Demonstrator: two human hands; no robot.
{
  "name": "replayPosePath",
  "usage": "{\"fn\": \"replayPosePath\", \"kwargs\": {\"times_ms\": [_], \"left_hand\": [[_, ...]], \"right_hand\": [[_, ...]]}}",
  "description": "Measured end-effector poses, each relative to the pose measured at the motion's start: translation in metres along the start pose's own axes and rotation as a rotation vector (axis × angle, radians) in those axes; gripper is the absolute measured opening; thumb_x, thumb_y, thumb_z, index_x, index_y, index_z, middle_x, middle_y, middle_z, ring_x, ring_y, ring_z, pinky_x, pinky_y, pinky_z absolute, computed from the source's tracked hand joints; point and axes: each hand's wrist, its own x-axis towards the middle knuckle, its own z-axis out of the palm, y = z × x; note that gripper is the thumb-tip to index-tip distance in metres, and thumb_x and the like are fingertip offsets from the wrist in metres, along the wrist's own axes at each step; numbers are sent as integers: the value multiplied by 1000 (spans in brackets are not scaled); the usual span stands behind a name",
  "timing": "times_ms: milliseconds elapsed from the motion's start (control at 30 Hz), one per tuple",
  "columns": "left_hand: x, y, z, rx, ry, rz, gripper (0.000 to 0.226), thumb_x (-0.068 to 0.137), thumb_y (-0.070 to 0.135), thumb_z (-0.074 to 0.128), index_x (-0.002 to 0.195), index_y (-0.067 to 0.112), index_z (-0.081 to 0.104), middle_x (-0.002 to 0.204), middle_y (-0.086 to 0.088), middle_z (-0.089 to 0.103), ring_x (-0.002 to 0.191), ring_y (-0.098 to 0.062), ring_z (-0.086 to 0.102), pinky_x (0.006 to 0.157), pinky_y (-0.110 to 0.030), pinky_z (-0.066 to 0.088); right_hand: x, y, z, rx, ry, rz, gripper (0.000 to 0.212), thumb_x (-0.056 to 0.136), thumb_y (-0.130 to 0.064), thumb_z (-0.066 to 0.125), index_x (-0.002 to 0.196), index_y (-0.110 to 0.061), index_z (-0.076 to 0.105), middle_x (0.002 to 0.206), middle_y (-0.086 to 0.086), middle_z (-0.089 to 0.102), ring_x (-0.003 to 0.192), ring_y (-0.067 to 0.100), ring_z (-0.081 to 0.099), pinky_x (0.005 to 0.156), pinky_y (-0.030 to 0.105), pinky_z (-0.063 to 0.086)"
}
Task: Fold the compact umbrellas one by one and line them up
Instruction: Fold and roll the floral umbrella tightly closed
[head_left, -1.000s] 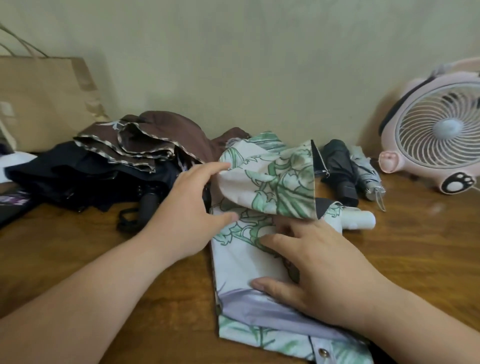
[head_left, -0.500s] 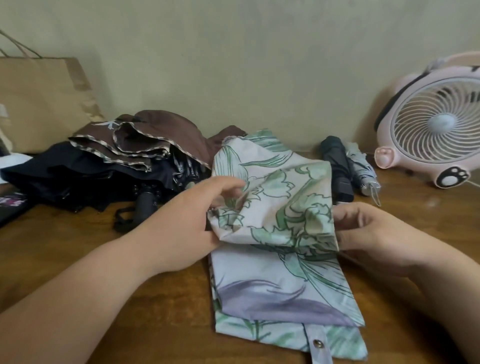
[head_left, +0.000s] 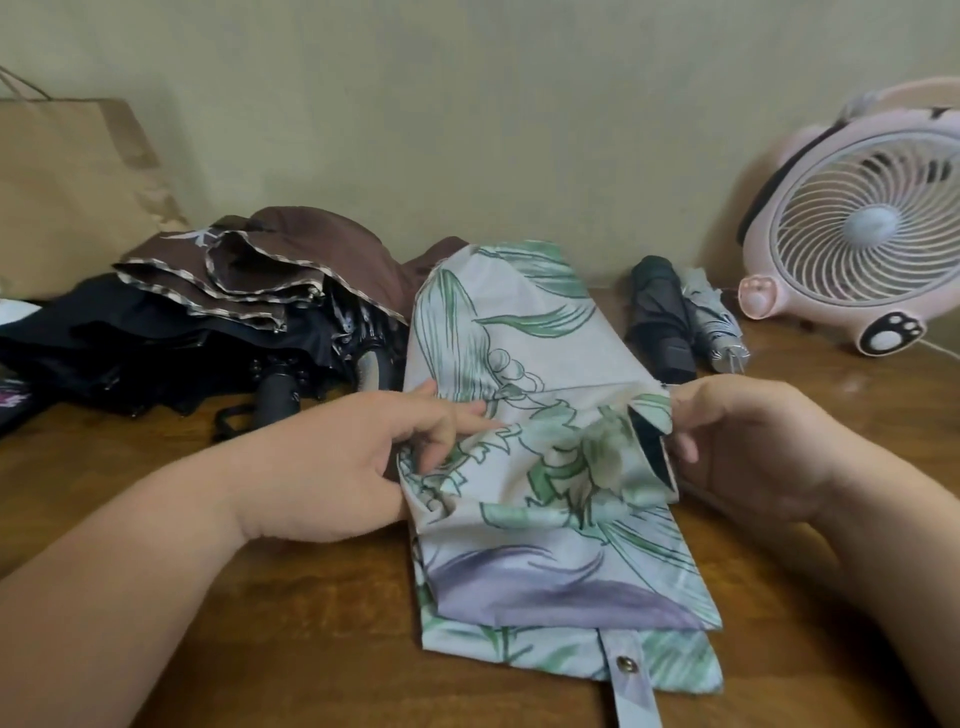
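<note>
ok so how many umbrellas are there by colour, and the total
white and green floral umbrella: 1
brown umbrella: 1
black umbrella, loose in the pile: at least 1, the heap hides any more
dark folded umbrella: 1
grey patterned folded umbrella: 1
total: at least 5

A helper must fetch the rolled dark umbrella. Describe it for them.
Find the pink fan at the far right. Just left of it lie two rolled umbrellas; the dark umbrella is the left one, plain charcoal; the pale umbrella beside it is patterned.
</note>
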Motion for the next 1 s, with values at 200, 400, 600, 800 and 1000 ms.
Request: {"fn": "replayPosePath", "kwargs": {"times_ms": [200, 400, 600, 800, 1000], "left_hand": [[-6, 47, -30, -166, -9, -50, 75, 74, 95, 47, 143, 70, 34, 157, 42, 25, 152, 10, 4, 121, -21, 11], [-3, 72, -32, -134, 187, -185, 47, 95, 65, 38, 138, 51, 52, 135, 41, 45, 134, 21, 29, 121, -20, 19], [4, 81, -28, 57, 1, -221, 54, 98, 63, 41, 150, 55, 32, 157, 32, 5, 146, 9, -7, 123, -30, -2], [3, 82, -28, 80, -100, -229, 64, 89, 78, 19, 151, 63, 19, 163, 32, -21, 144, 10, -31, 115, -23, -24], [4, 87, -23, 139, -116, -206, 87, 76, 91, 17, 155, 59, -1, 166, 18, -28, 148, -7, -37, 122, -38, -23]], "right_hand": [[4, 1, -7, -44, 120, 55, 73, 50, -37, 89, 90, 15, 56, 91, 25, 60, 89, 39, 67, 79, 43, 60], [3, -5, -1, -113, 156, 120, 85, 57, -49, 86, 121, -3, 52, 115, 32, 53, 107, 44, 58, 95, 49, 50], [-11, -19, 17, -503, 171, 199, 57, 71, -51, 79, 91, 2, 75, 98, 30, 71, 83, 46, 65, 73, 42, 52], [-46, -51, 58, -973, 128, 350, 42, 78, -58, 70, 63, -19, 74, 65, 8, 64, 58, 22, 49, 60, 37, 40], [-83, 11, 101, -421, 408, 4, 62, 61, -34, 98, 95, -11, 51, 87, 27, 72, 70, 30, 65, 61, 37, 50]]}}
